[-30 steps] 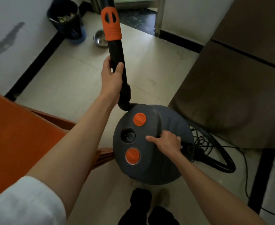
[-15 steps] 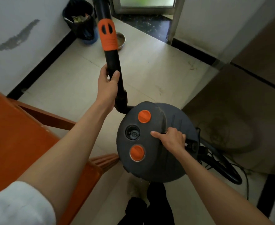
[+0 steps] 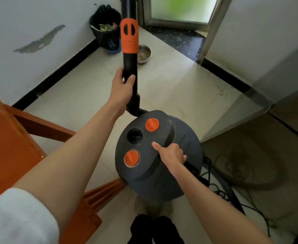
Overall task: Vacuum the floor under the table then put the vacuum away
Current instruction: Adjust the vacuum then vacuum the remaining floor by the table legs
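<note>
A dark grey canister vacuum (image 3: 185, 143) with two orange caps hangs in front of me above the tiled floor. My right hand (image 3: 172, 154) grips the handle on its lid, thumb laid forward. My left hand (image 3: 122, 90) is wrapped round the black wand (image 3: 130, 67) below its orange collar; the wand runs up out of the top of the view. The black hose and power cord (image 3: 220, 187) trail on the floor to the right of the canister. The orange wooden table (image 3: 9, 141) fills the left.
A black bin with a bag (image 3: 106, 30) and a metal bowl (image 3: 144, 53) stand by the far wall. A doorway (image 3: 178, 13) lies ahead. A tall grey appliance (image 3: 267, 81) stands on the right. My feet show at the bottom.
The view has tilted up and moved toward the doorway, with the vacuum carried along. Both hands keep the same hold.
</note>
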The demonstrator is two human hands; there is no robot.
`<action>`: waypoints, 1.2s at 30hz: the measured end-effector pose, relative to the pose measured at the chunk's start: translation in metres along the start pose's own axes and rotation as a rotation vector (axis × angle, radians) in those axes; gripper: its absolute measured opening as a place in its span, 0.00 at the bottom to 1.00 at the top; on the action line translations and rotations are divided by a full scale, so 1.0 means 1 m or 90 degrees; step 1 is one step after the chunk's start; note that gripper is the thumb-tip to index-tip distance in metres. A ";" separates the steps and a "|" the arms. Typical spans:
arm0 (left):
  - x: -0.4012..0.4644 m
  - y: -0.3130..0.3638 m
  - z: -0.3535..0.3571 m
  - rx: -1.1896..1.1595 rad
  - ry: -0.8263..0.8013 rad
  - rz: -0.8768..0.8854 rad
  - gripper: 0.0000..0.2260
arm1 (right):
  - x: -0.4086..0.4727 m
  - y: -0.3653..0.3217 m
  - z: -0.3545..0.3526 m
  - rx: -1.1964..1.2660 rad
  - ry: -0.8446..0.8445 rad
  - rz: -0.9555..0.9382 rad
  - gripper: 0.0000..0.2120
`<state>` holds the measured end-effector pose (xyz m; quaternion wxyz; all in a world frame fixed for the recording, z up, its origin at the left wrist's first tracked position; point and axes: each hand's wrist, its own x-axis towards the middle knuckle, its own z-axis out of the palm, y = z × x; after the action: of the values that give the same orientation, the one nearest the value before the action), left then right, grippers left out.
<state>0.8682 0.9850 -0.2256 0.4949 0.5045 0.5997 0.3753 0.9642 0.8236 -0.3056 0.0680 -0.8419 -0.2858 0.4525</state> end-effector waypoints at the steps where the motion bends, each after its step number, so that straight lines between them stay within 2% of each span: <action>1: 0.006 0.001 -0.001 0.003 0.001 -0.002 0.14 | 0.003 -0.008 0.000 0.003 -0.010 0.000 0.31; 7: 0.041 0.009 -0.007 0.034 0.001 0.013 0.15 | 0.023 -0.051 0.014 0.001 -0.055 -0.041 0.21; 24: 0.129 0.004 -0.073 0.047 0.023 0.039 0.17 | 0.062 -0.167 0.040 0.062 -0.067 -0.070 0.22; 29: 0.156 0.011 -0.071 0.021 0.059 0.026 0.18 | 0.088 -0.189 0.026 0.058 -0.066 -0.085 0.24; 36: 0.206 0.014 -0.050 0.081 0.096 0.006 0.18 | 0.136 -0.218 -0.006 0.029 -0.092 -0.103 0.20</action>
<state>0.8224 1.1918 -0.2451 0.4136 0.5080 0.6554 0.3760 0.9353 1.0789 -0.3188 0.1025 -0.7796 -0.3468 0.5114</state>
